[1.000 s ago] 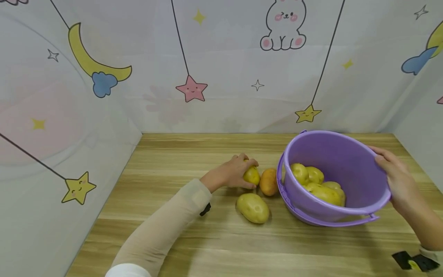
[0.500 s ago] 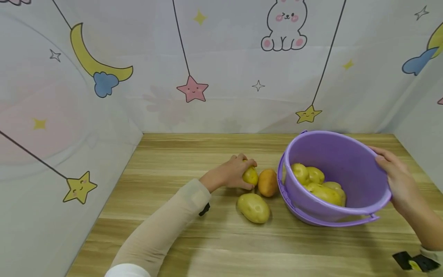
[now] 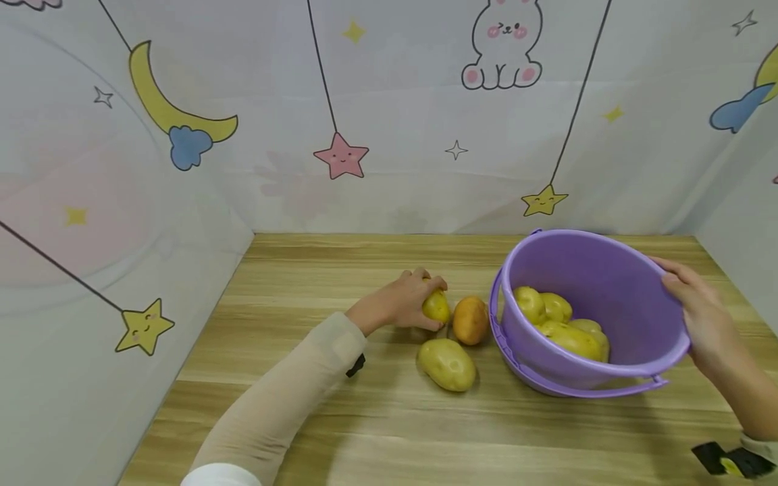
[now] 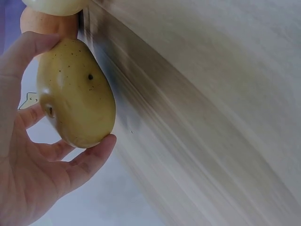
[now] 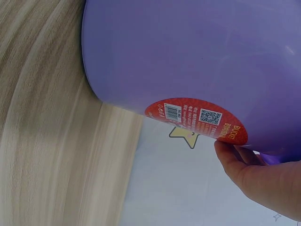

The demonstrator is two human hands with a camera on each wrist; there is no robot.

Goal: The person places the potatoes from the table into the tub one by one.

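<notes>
A yellow potato (image 4: pixel 77 96) is pinched between the thumb and fingers of my left hand (image 3: pixel 404 302), low over the table; in the head view the hand hides part of it. Just right of it lies an orange-brown potato (image 3: pixel 471 320), close to the bucket. Nearer to me is a pale yellow potato (image 3: pixel 448 365). My right hand (image 3: pixel 708 324) grips the right rim of a purple bucket (image 3: pixel 626 304), which leans toward the left. Several yellow potatoes (image 3: pixel 568 339) lie inside it. A red label (image 5: pixel 197 120) shows on the bucket's outside in the right wrist view.
The wood-grain table (image 3: pixel 389 432) runs back to a pale cloth wall (image 3: pixel 401 88) printed with stars, a moon and a bear. The bucket's purple handle (image 3: pixel 602 391) hangs down along its front left side.
My left hand has shifted slightly left with the yellow potato, and the gap to the orange-brown potato is wider. The right hand and bucket hold almost the same place.
</notes>
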